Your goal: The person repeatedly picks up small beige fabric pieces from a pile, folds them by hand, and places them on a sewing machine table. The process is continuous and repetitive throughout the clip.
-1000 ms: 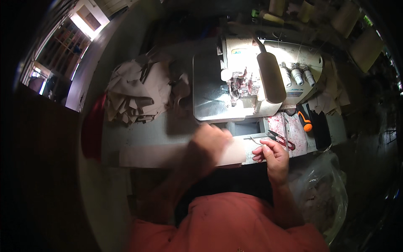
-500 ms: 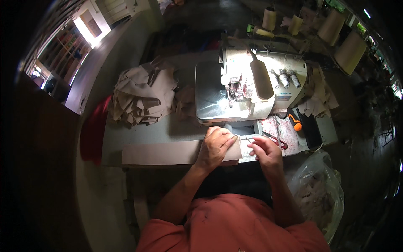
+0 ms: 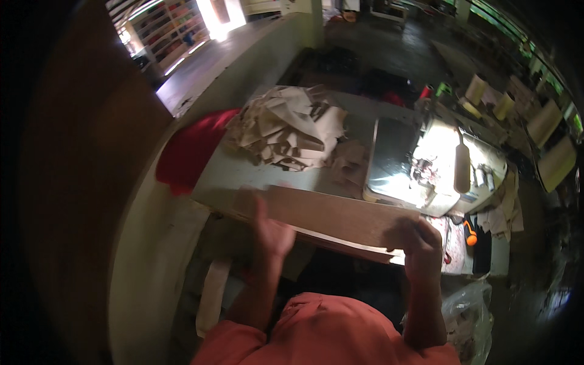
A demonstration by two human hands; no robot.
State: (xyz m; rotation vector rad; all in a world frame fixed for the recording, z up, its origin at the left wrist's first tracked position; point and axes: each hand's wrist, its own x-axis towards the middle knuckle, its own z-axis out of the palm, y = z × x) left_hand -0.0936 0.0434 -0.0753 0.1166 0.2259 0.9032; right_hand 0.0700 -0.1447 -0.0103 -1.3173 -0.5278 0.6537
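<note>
A long tan fabric strip (image 3: 334,213) lies slantwise along the front of the sewing table. At its right end my right hand (image 3: 423,238) is closed, gripping the fabric with bent fingers. My left hand (image 3: 275,234) is near the strip's left end, blurred by motion, with its thumb standing up apart from the palm; whether it touches the strip is unclear. Behind the strip stands a lit overlock sewing machine (image 3: 447,161) with a shiny metal plate (image 3: 389,158) on its left side. A heap of pale fabric pieces (image 3: 286,125) rests on the table's left part.
Right of the machine lie an orange-handled tool (image 3: 470,233) and a dark flat object (image 3: 482,250). Thread cones (image 3: 543,123) stand at the back right. Red cloth (image 3: 191,152) hangs at the table's left. A clear plastic bag (image 3: 465,310) with scraps is at my lower right.
My left hand has left the machine's front and moved left along the strip. My right hand has moved to the strip's right end and taken hold. The view has turned left.
</note>
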